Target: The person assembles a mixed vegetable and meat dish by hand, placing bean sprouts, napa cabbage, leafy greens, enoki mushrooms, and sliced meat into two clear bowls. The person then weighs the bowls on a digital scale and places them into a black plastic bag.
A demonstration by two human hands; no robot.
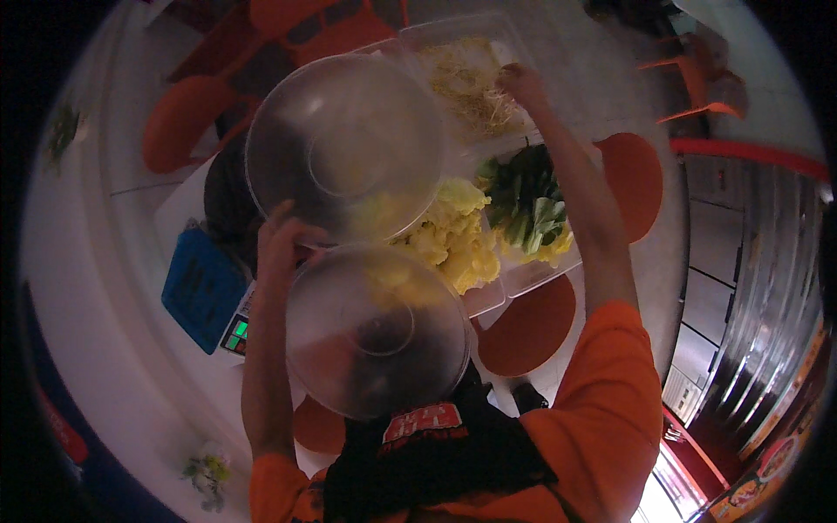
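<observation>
My left hand (289,237) has its fingers closed at the rim of a large round translucent plastic bowl (296,113), beside where it meets a second similar bowl (349,349). The second one lies nearer my body, over my apron. My right arm stretches out to the far right, where my right hand (521,84) is over a clear bin (436,30) of pale thin shreds (471,87). Its fingers are curled down at the bin's right side; what they hold is hidden. Yellow-green leaves (453,244) and dark green leafy vegetables (523,196) fill nearer bins.
At the left of the white table stands a scale with a blue platform (202,288) and a lit display (236,333). Orange chairs (183,122) surround the table, one (532,327) close at its near right side. A metal shutter-like surface (763,288) stands farther right.
</observation>
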